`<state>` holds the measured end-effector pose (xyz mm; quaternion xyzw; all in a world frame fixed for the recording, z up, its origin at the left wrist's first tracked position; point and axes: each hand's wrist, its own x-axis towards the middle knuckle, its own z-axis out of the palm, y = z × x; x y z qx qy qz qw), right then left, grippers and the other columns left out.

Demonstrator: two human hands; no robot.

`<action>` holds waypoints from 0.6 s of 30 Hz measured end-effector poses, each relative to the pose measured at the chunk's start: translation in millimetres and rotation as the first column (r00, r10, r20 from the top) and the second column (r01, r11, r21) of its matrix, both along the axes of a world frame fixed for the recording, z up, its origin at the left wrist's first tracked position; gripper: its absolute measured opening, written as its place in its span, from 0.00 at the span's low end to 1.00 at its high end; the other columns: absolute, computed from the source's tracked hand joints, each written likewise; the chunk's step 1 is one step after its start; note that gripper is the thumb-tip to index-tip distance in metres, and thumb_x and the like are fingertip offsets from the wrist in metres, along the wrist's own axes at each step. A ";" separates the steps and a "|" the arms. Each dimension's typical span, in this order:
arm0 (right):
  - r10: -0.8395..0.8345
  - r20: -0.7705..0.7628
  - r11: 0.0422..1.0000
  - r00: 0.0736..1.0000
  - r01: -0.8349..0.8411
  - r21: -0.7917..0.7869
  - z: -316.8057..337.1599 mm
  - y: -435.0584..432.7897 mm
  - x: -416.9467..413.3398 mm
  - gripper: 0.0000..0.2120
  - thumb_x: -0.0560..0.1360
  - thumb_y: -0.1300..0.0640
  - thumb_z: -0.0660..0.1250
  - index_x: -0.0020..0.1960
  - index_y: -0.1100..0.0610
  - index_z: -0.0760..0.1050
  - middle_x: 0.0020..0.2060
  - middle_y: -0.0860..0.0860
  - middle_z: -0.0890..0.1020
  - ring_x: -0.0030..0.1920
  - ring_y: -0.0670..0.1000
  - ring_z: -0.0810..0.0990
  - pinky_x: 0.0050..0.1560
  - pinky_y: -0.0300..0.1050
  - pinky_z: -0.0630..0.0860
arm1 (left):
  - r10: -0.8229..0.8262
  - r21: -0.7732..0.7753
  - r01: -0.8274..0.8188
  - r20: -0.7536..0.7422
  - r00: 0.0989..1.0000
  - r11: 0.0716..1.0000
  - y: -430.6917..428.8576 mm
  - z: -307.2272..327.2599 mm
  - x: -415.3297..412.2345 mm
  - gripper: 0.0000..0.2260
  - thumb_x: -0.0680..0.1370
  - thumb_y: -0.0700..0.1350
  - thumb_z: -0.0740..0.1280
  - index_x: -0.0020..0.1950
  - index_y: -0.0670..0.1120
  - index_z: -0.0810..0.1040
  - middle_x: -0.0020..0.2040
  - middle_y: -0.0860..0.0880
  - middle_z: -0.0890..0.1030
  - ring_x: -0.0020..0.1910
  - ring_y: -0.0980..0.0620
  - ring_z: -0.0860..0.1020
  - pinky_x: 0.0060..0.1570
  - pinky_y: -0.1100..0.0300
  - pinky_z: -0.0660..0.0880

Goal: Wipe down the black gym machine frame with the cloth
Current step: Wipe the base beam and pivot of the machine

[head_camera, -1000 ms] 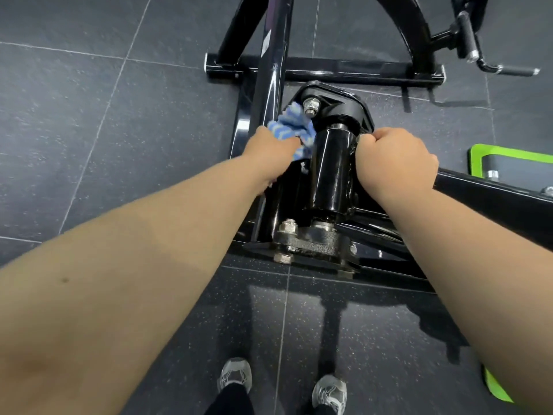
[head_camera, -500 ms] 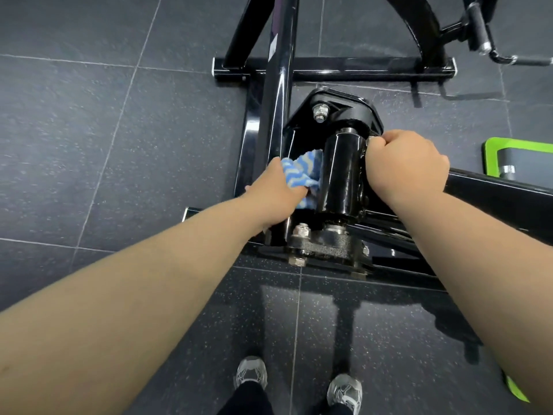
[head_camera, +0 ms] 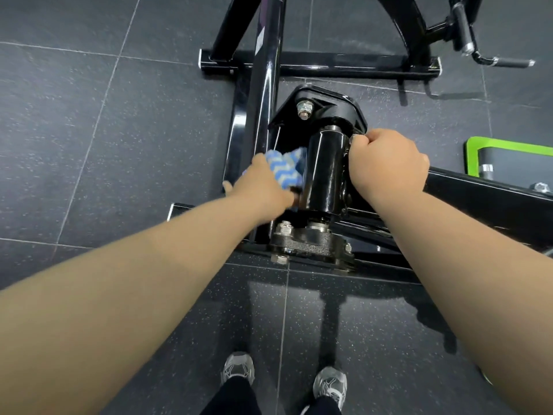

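Cloth [head_camera: 285, 169] in the grip of the left hand [head_camera: 263, 187], against the frame [head_camera: 324, 175]; right hand [head_camera: 387, 163] clenched on its far side

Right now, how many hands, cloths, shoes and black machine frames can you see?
Hands: 2, the left hand and the right hand
Cloths: 1, the blue striped cloth in the left hand
Shoes: 2, the left shoe and the right shoe
Frames: 1, the black frame
Total: 6
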<state>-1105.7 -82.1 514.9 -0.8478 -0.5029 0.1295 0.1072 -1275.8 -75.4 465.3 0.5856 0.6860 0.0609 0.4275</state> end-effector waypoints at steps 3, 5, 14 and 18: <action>0.004 0.008 1.000 1.000 -0.004 -0.004 -1.5 0.5 0.7 0.17 0.78 0.52 0.53 0.40 0.57 0.76 0.30 0.49 0.72 0.30 0.48 0.65 0.47 0.49 0.60 | -0.063 -0.037 0.061 -0.077 0.995 0.997 -19.3 -2.0 -4.7 0.35 0.71 0.49 0.70 0.73 0.49 0.56 0.61 0.52 0.74 0.60 0.46 0.73 0.73 0.40 0.43; 0.008 0.005 1.000 1.000 -0.008 -0.010 -1.4 1.5 0.2 0.17 0.78 0.52 0.53 0.41 0.57 0.77 0.30 0.50 0.73 0.31 0.51 0.66 0.47 0.49 0.60 | -0.030 -0.052 0.027 -0.062 0.998 0.998 -0.3 -1.6 0.9 0.31 0.67 0.50 0.70 0.68 0.47 0.63 0.59 0.51 0.75 0.60 0.46 0.74 0.72 0.38 0.46; -0.007 -0.002 1.000 1.000 0.007 -0.010 -0.7 2.4 0.5 0.16 0.77 0.52 0.53 0.42 0.56 0.78 0.30 0.48 0.73 0.31 0.49 0.66 0.48 0.49 0.62 | 0.164 0.009 -0.165 0.068 0.984 0.986 56.7 9.3 26.3 0.24 0.69 0.51 0.69 0.61 0.42 0.71 0.48 0.46 0.78 0.42 0.46 0.77 0.46 0.52 0.76; -0.004 -0.008 1.000 1.000 0.004 0.010 -0.5 1.7 -0.4 0.16 0.76 0.53 0.53 0.41 0.57 0.78 0.30 0.49 0.73 0.30 0.48 0.66 0.49 0.49 0.62 | -0.015 -0.130 0.015 0.002 1.000 0.991 2.4 7.8 -5.0 0.42 0.64 0.51 0.70 0.74 0.51 0.55 0.70 0.47 0.70 0.69 0.46 0.67 0.72 0.37 0.43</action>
